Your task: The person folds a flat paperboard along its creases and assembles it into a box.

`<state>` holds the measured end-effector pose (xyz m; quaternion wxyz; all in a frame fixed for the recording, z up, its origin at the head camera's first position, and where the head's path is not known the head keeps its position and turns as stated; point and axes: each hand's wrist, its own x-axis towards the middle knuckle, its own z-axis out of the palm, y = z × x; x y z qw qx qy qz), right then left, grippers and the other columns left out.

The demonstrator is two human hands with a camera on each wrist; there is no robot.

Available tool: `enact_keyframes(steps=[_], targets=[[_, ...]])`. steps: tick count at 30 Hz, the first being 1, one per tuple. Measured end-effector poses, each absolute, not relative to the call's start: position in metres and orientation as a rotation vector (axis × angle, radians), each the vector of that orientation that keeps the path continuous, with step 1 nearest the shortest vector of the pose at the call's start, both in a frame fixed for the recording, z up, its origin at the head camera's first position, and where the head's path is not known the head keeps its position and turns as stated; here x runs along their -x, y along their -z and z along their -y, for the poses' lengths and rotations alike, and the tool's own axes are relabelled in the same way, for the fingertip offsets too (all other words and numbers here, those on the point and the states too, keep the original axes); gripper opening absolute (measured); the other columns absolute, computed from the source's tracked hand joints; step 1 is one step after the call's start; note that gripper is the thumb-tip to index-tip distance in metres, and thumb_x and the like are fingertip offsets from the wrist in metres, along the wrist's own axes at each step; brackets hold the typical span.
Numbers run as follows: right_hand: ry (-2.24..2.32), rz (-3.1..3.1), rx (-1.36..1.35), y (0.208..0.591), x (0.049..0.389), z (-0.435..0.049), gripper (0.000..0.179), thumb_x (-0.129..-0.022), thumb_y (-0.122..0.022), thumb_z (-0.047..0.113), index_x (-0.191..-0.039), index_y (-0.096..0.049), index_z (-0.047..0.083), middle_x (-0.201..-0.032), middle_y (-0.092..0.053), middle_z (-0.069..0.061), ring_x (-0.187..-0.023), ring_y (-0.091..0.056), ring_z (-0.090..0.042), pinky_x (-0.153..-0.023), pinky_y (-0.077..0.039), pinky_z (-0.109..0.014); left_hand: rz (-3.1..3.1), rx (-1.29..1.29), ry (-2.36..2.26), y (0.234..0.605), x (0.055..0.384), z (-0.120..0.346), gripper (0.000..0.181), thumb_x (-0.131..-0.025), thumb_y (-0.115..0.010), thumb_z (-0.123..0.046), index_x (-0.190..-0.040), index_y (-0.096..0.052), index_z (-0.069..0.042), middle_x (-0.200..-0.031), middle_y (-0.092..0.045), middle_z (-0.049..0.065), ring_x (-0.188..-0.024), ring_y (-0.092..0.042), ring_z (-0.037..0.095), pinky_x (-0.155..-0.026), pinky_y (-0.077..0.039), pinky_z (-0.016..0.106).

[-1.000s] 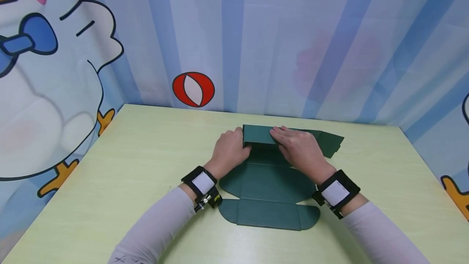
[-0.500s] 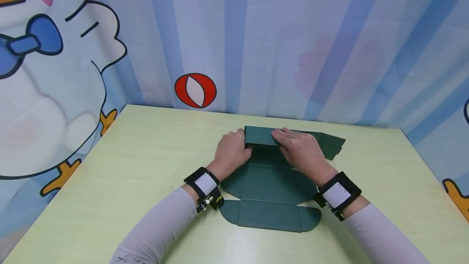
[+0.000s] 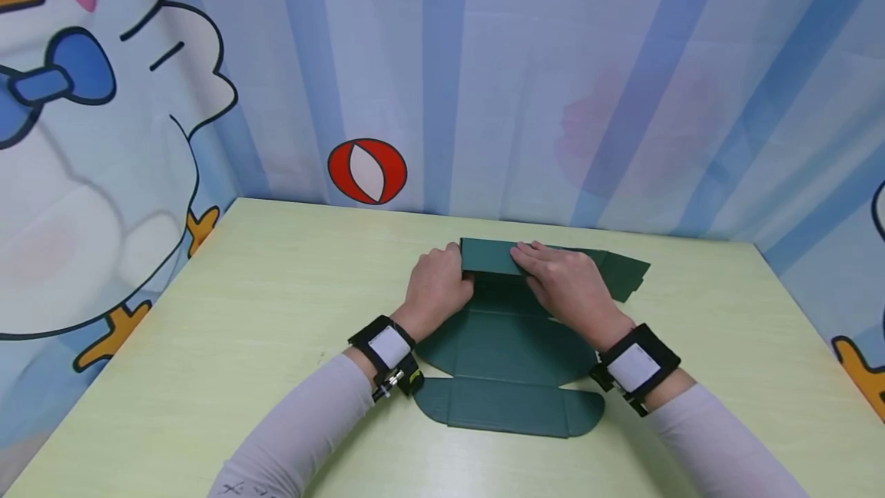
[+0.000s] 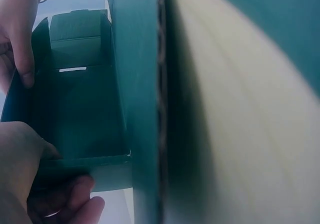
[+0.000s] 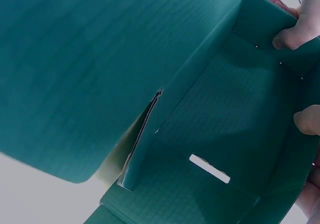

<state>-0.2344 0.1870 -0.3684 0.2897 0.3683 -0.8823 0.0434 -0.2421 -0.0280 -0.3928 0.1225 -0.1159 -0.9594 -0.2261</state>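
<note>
A green cardboard box [image 3: 508,344], partly folded, rests on the table with its lid panel laid out toward me. Two rounded tabs flank the lid's front flap [image 3: 508,408]. My left hand [image 3: 437,283] pinches the left end wall, thumb inside and fingers outside, as the left wrist view shows. My right hand [image 3: 570,279] grips the far wall [image 3: 489,255], its thumb [image 5: 307,120] over the inner side. On the right, an end flap [image 3: 624,273] sticks outward, unfolded. A narrow white slot [image 5: 210,168] shows in the box floor near that end.
The pale yellow table [image 3: 276,290] extends to both sides of the box. Behind its far edge hangs a striped blue curtain [image 3: 518,98] with cartoon prints. Each wrist wears a black strap [image 3: 639,369] with a small camera.
</note>
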Motion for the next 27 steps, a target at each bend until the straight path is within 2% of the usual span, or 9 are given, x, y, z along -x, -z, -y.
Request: enact_keyframes(steps=[6, 10, 13, 16, 18, 21, 23, 27], targets=[[-0.110, 2.352, -0.981, 0.368, 0.235, -0.188, 0.043, -0.083, -0.078, 0.008, -0.125, -0.069, 0.007, -0.122, -0.071, -0.013, -0.110, -0.070, -0.027, -0.083, -0.059, -0.043, 2.803, 0.351, 0.663, 0.392, 0.241, 0.029, 0.020, -0.092, -0.065, -0.020, -0.098, -0.061, -0.001, -0.072, -0.066, 0.012, -0.064, -0.069, 0.022, -0.055, -0.058, 0.034], [-0.112, 2.347, -0.984, 0.368, 0.235, -0.188, 0.043, -0.083, -0.078, 0.008, -0.124, -0.069, 0.006, -0.121, -0.071, -0.013, -0.110, -0.070, -0.027, -0.083, -0.060, -0.043, 2.811, 0.380, 0.647, 0.387, 0.239, 0.032, 0.029, -0.093, -0.066, -0.025, -0.104, -0.059, 0.000, -0.076, -0.067, 0.012, -0.066, -0.070, 0.023, -0.059, -0.060, 0.036], [-0.115, 2.346, -0.986, 0.369, 0.235, -0.188, 0.043, -0.083, -0.078, 0.009, -0.124, -0.069, 0.006, -0.121, -0.071, -0.014, -0.110, -0.070, -0.028, -0.083, -0.060, -0.043, 2.785, 0.395, 0.556, 0.380, 0.237, 0.031, 0.046, -0.090, -0.070, -0.032, -0.120, -0.057, 0.001, -0.096, -0.070, 0.014, -0.081, -0.071, 0.024, -0.072, -0.063, 0.039], [-0.108, 2.350, -0.982, 0.370, 0.236, -0.188, 0.044, -0.082, -0.078, 0.009, -0.125, -0.069, 0.007, -0.122, -0.071, -0.014, -0.110, -0.070, -0.028, -0.083, -0.059, -0.043, 2.708, 0.471, 0.403, 0.370, 0.233, 0.027, 0.057, -0.089, -0.072, -0.034, -0.133, -0.055, -0.003, -0.121, -0.065, 0.014, -0.103, -0.065, 0.025, -0.087, -0.060, 0.038], [-0.101, 2.353, -0.978, 0.370, 0.236, -0.189, 0.044, -0.082, -0.078, 0.009, -0.125, -0.069, 0.007, -0.122, -0.071, -0.014, -0.110, -0.070, -0.028, -0.083, -0.059, -0.043, 2.638, 0.572, 0.277, 0.364, 0.230, 0.024, 0.053, -0.090, -0.070, -0.032, -0.135, -0.058, -0.006, -0.131, -0.060, 0.013, -0.116, -0.059, 0.026, -0.098, -0.056, 0.038], [-0.099, 2.355, -0.978, 0.370, 0.236, -0.190, 0.044, -0.082, -0.079, 0.010, -0.126, -0.069, 0.007, -0.122, -0.071, -0.014, -0.110, -0.070, -0.028, -0.083, -0.060, -0.043, 2.528, 0.745, 0.144, 0.359, 0.224, 0.019, 0.036, -0.095, -0.065, -0.025, -0.126, -0.067, -0.009, -0.132, -0.062, 0.010, -0.119, -0.061, 0.024, -0.103, -0.053, 0.036], [-0.101, 2.360, -0.979, 0.370, 0.235, -0.190, 0.044, -0.082, -0.078, 0.009, -0.126, -0.068, 0.007, -0.122, -0.071, -0.014, -0.111, -0.070, -0.028, -0.083, -0.060, -0.043, 2.489, 0.823, 0.067, 0.359, 0.222, 0.017, 0.029, -0.097, -0.063, -0.020, -0.123, -0.069, -0.009, -0.128, -0.067, 0.008, -0.118, -0.064, 0.021, -0.102, -0.053, 0.033], [-0.092, 2.365, -0.979, 0.370, 0.235, -0.191, 0.045, -0.082, -0.079, 0.010, -0.126, -0.068, 0.007, -0.123, -0.071, -0.014, -0.112, -0.069, -0.028, -0.085, -0.059, -0.043, 2.483, 0.872, -0.046, 0.360, 0.220, 0.013, 0.028, -0.097, -0.062, -0.014, -0.124, -0.069, -0.009, -0.122, -0.072, 0.004, -0.114, -0.068, 0.017, -0.096, -0.055, 0.030]])
